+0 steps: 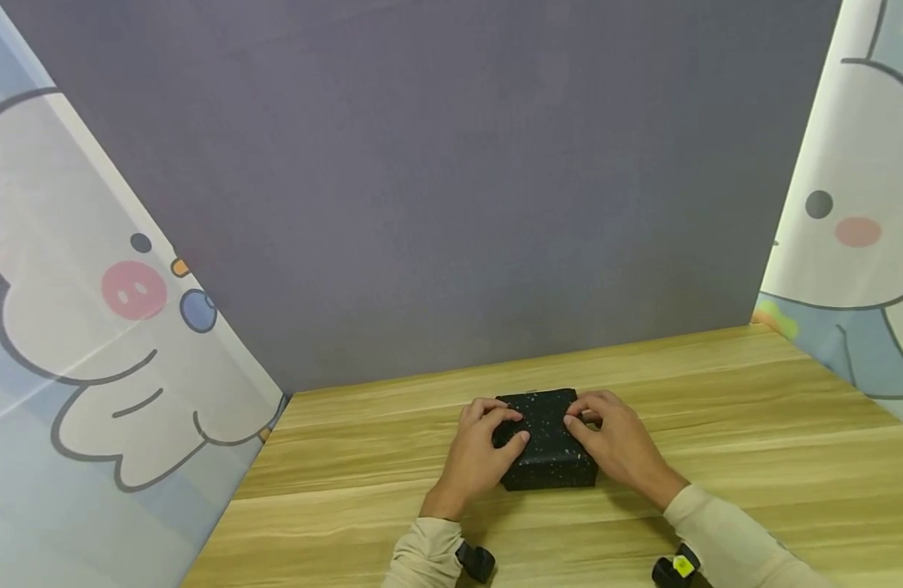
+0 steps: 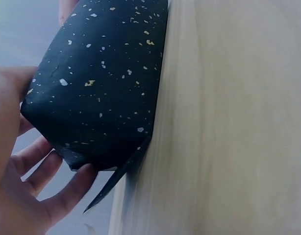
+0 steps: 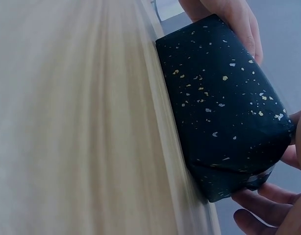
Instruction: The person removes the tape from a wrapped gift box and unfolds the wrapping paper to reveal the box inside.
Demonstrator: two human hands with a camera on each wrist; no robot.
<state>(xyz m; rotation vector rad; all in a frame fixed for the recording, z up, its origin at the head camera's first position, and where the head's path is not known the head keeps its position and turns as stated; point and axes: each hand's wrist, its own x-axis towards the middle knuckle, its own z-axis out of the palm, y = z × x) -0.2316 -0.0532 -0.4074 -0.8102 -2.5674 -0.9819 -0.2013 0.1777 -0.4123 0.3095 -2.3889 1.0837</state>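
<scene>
A box (image 1: 545,433) wrapped in black paper with white and gold specks lies on the wooden table between both hands. My left hand (image 1: 475,453) grips its left end, thumb and index finger bent over the top. In the left wrist view, a loose paper flap (image 2: 116,180) juts from that end near the table, with fingertips against the folded paper beside it. My right hand (image 1: 619,437) holds the right end with its thumb and index finger at the top edge. In the right wrist view, other fingers (image 3: 263,205) touch the folded end (image 3: 229,183), which lies closer in.
The wooden tabletop (image 1: 334,490) spreads around the box. A grey panel (image 1: 451,196) stands behind it, and cartoon-printed curtains (image 1: 47,408) hang at both sides. Each wrist carries a small black camera (image 1: 477,562).
</scene>
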